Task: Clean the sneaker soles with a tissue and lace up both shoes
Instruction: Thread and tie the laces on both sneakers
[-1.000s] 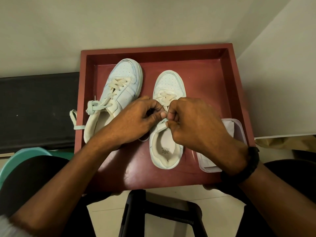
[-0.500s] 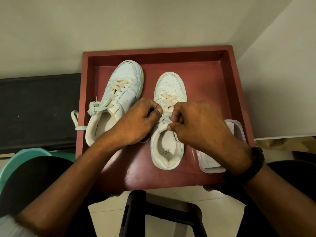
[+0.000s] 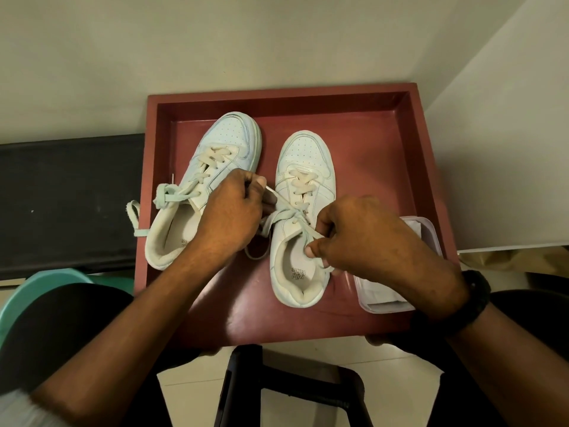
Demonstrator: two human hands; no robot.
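Observation:
Two white sneakers stand upright, toes away from me, on a red tray [image 3: 378,167]. The left sneaker [image 3: 221,149] has its lace tied in a bow at its left side. The right sneaker [image 3: 304,161] is laced up its front, and the two lace ends [image 3: 289,211] cross over its tongue. My left hand [image 3: 231,217] pinches one lace end, pulled up and to the left. My right hand [image 3: 366,238] pinches the other end over the shoe's opening, drawn toward me.
A clear plastic box [image 3: 428,238] holding white tissues sits at the tray's right front, partly under my right wrist. A black bench [image 3: 67,195] lies left of the tray, with a teal basin [image 3: 34,288] below it. A black stool frame [image 3: 277,383] stands in front.
My hands, close together over the right sneaker's tongue before, have drawn apart. The left went up and left, the right back toward me, stretching the lace ends crosswise.

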